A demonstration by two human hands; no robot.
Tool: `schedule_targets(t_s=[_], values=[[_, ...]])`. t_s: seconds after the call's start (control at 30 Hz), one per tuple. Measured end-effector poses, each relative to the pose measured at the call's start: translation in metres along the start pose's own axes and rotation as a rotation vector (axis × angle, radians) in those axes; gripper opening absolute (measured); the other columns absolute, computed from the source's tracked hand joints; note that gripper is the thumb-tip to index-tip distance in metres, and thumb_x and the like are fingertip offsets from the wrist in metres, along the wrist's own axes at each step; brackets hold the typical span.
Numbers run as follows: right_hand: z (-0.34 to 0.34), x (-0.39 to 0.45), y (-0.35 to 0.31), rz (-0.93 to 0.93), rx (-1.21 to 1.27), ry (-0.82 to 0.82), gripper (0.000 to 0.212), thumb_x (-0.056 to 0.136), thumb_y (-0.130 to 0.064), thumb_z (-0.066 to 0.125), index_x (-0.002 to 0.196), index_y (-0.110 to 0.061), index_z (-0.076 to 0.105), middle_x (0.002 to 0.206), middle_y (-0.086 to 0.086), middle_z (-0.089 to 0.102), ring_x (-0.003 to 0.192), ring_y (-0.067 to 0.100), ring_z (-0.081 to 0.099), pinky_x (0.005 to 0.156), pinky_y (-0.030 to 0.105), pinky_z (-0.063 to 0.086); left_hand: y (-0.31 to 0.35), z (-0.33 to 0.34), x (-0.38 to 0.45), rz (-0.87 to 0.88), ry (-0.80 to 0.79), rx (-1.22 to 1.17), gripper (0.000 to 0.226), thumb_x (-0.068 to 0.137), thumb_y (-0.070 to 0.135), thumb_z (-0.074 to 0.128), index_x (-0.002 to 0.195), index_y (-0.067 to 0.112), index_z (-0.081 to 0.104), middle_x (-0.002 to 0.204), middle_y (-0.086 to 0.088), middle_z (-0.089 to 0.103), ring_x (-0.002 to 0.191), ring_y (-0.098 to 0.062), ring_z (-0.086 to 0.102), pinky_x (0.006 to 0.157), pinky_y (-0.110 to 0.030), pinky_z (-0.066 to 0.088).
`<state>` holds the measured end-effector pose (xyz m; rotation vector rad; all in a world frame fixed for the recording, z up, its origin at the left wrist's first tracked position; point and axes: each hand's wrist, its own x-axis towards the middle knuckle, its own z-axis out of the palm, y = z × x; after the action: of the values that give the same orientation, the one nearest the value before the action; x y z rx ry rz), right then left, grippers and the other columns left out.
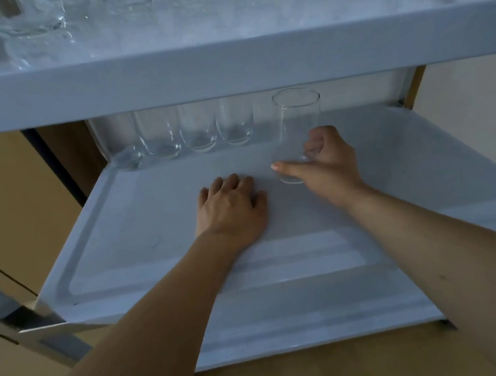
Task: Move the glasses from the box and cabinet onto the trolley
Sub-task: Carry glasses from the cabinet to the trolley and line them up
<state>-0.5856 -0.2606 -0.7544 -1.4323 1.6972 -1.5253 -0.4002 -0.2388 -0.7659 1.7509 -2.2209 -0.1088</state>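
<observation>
The glass (298, 127) stands upright on the trolley's lower shelf (156, 236), right of the far row (197, 130) — right hand (324, 162) wrapped round its base, left hand (232, 210) resting flat, holding nothing, just left.

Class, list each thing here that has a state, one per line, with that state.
Right hand: grips a glass near its base.
Held glass: upright, empty.
Left hand: palm down on the lower shelf.
Row of glasses: upright, empty, at the shelf's back.
Upper shelf: loaded with glasses.
</observation>
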Motion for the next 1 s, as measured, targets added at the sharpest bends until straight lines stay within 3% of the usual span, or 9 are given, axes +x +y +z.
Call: schedule_targets(t_s=[0.13,0.27,0.33,0.43,0.5,0.8,1.0], values=[[0.014,0.029,0.001,-0.017,-0.063,0.033,0.077,0.052,-0.042,0.1,0.108,-0.011,0.056,0.091,-0.002,0.059,0.081,0.016,0.061,0.079,0.034,0.055,0.001,0.0,-0.003,0.011,0.025,0.032,0.038,0.099,0.05,0.035,0.116,0.024,0.058,0.129,0.0,0.057,0.127,-0.027,0.047,0.108,-0.044,0.034],[0.026,0.054,0.004,-0.029,-0.099,0.035,0.074,0.056,-0.044,0.097,0.106,-0.008,0.057,0.089,-0.001,0.059,0.083,0.02,0.061,0.082,0.038,0.054,0.0,0.002,-0.004,0.022,0.046,0.053,0.041,0.1,0.051,0.035,0.124,0.025,0.057,0.133,0.002,0.056,0.129,-0.026,0.046,0.111,-0.044,0.032],[0.031,0.067,0.007,-0.033,-0.099,0.022,0.074,0.059,-0.045,0.096,0.11,-0.009,0.057,0.088,-0.005,0.056,0.083,0.017,0.059,0.08,0.034,0.052,0.0,0.004,-0.003,0.023,0.057,0.069,0.041,0.1,0.051,0.035,0.123,0.025,0.057,0.131,0.002,0.057,0.128,-0.025,0.047,0.111,-0.044,0.032],[0.036,0.084,0.01,-0.021,-0.068,-0.013,0.08,0.06,-0.043,0.097,0.122,-0.014,0.056,0.095,-0.008,0.058,0.087,0.012,0.06,0.072,0.013,0.045,0.0,0.007,-0.002,0.025,0.079,0.1,0.039,0.099,0.052,0.035,0.118,0.025,0.058,0.127,0.001,0.058,0.125,-0.026,0.049,0.109,-0.044,0.034],[0.041,0.095,0.011,-0.019,-0.053,-0.025,0.084,0.06,-0.041,0.097,0.128,-0.013,0.055,0.104,-0.005,0.059,0.091,0.011,0.06,0.069,0.006,0.041,0.0,0.009,-0.001,0.023,0.094,0.111,0.039,0.099,0.052,0.036,0.117,0.025,0.058,0.125,0.002,0.059,0.124,-0.026,0.05,0.108,-0.043,0.035],[0.061,0.118,0.019,-0.008,-0.016,-0.049,0.093,0.063,-0.05,0.093,0.14,-0.02,0.052,0.125,-0.003,0.062,0.106,0.01,0.064,0.09,0.018,0.047,-0.001,0.012,0.002,0.032,0.122,0.135,0.045,0.097,0.053,0.028,0.117,0.026,0.058,0.127,0.002,0.059,0.123,-0.025,0.05,0.106,-0.044,0.036],[0.063,0.12,0.023,-0.018,-0.058,-0.075,0.095,0.067,-0.062,0.086,0.146,-0.027,0.047,0.13,-0.002,0.064,0.106,0.003,0.053,0.09,0.014,0.038,-0.001,0.012,0.001,0.036,0.126,0.131,0.044,0.096,0.053,0.026,0.113,0.026,0.058,0.121,0.003,0.059,0.12,-0.024,0.05,0.105,-0.045,0.037]])
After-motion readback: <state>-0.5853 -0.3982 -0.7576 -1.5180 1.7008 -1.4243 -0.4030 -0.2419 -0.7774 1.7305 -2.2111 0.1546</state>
